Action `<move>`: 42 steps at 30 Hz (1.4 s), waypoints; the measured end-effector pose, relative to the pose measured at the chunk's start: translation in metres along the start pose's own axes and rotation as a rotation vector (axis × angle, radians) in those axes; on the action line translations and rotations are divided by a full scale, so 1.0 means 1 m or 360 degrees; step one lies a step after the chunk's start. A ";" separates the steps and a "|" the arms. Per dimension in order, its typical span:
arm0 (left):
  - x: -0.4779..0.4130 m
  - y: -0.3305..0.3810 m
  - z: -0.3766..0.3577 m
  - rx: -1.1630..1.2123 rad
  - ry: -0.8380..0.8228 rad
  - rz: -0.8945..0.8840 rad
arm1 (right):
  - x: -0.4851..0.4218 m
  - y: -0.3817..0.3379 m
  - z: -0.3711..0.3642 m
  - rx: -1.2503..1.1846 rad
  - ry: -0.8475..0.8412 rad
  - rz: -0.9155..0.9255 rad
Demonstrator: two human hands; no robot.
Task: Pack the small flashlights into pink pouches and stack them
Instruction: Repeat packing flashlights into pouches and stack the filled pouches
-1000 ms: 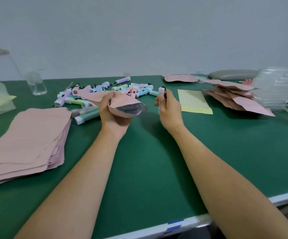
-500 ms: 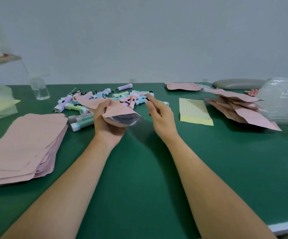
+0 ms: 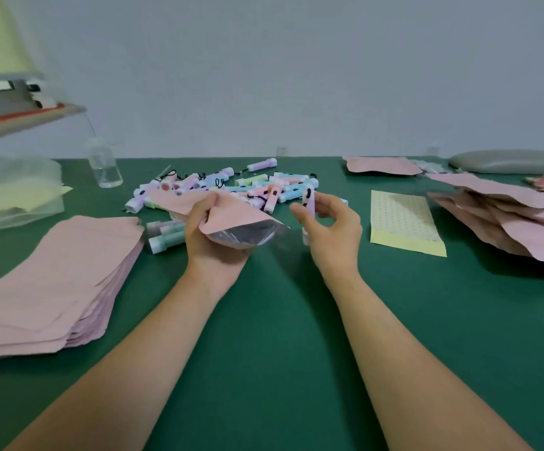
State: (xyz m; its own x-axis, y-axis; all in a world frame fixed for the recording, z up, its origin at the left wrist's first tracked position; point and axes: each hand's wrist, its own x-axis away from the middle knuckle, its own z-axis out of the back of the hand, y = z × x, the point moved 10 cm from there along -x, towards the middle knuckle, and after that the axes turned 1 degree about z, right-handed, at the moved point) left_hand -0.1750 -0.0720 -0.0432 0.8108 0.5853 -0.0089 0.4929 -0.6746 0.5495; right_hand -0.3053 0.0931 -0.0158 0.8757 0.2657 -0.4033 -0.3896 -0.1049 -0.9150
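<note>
Head view, the only one. Step in hand: loading one flashlight into a pouch.

Our left hand grips a pink pouch, thumb on top and fingers curled beneath. The pouch mouth is spread toward the right and shows its silver lining. Our right hand pinches a lilac flashlight roughly upright between thumb and fingertips. It is just beside the pouch mouth and not yet inside.

Judgement: the next move calls for tipping the flashlight toward level and sliding it in end-first, with the mouth held wide. The pouch then goes on the bulging pouches at right.

The loose flashlights lie heaped behind both hands on the green table. The empty pouches are stacked flat at left.

Hard to make out:
- Our right fingers cover part of the flashlight's body.
- The pouch's far end overlaps the heap.
- The right-hand pile is cut by the frame edge, and we cannot tell what it holds.
</note>
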 end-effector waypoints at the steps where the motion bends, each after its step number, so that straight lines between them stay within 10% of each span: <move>1: 0.000 -0.001 0.001 0.0023 0.0014 0.0014 | 0.001 0.000 0.001 -0.0057 0.0017 -0.0020; 12: 0.007 0.003 0.010 -0.0147 0.0186 -0.0105 | 0.019 -0.014 -0.037 -0.1569 -0.0506 -0.0598; 31: 0.015 0.002 0.001 -0.0600 0.0156 -0.0279 | 0.031 -0.042 -0.036 0.0388 -0.0254 0.0112; 37: 0.019 -0.014 -0.014 -0.0738 0.0129 -0.0249 | 0.030 -0.012 -0.047 0.0510 -0.0338 -0.0360; 42: 0.014 -0.012 -0.014 -0.0628 -0.0040 -0.0120 | 0.036 -0.036 -0.055 0.0365 -0.0598 -0.0211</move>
State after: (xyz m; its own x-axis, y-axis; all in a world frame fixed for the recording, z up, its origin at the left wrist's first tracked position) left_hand -0.1740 -0.0489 -0.0382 0.7867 0.6122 -0.0793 0.3965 -0.4027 0.8250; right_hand -0.2440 0.0537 0.0015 0.7746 0.5959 -0.2121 -0.3714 0.1571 -0.9151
